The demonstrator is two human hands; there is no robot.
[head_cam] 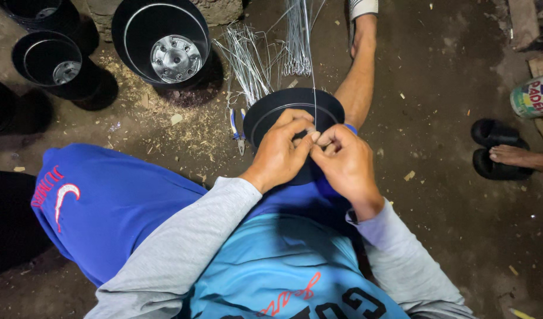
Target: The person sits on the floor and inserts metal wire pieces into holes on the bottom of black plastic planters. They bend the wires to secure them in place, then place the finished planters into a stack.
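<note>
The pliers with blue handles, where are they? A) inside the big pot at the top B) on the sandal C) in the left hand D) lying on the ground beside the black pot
D: the pliers lie on the dirt ground just left of the black pot, while both hands, left hand and right hand, pinch a thin wire at the pot's rim.

pot in my hands [271,112]: black
wires [248,59]: silvery grey
pliers [237,127]: blue handles
my shorts [106,207]: bright blue, red and white marks
my sleeves [183,248]: pale grey
sandals [493,147]: black
floor [448,77]: dark brown
</note>
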